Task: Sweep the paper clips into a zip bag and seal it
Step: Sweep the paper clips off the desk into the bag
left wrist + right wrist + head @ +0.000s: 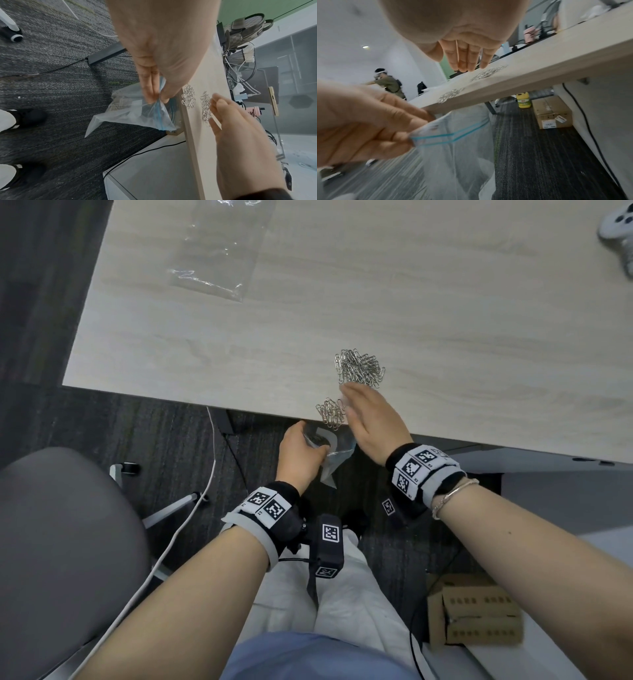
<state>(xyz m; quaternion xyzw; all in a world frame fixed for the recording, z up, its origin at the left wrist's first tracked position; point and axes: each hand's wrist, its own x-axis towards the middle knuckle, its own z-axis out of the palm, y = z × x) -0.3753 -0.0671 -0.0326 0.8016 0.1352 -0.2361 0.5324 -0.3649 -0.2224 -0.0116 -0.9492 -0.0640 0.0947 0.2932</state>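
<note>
Two heaps of silver paper clips lie on the pale wooden table (445, 302): a big heap (359, 368) and a small heap (330, 410) right at the front edge. My right hand (352, 405) is open with straight fingers, standing on the table between the two heaps. Just below the table edge my left hand (313, 448) pinches the rim of a clear zip bag (133, 111) with a blue zip strip (453, 135). The bag's mouth hangs open under the small heap (188, 97). Some clips seem to lie inside the bag.
A second clear plastic bag (215, 258) lies at the table's far left. A white controller (620, 231) sits at the far right corner. A grey chair (61, 542) stands at my left, and a cardboard box (476, 611) and cables are on the floor.
</note>
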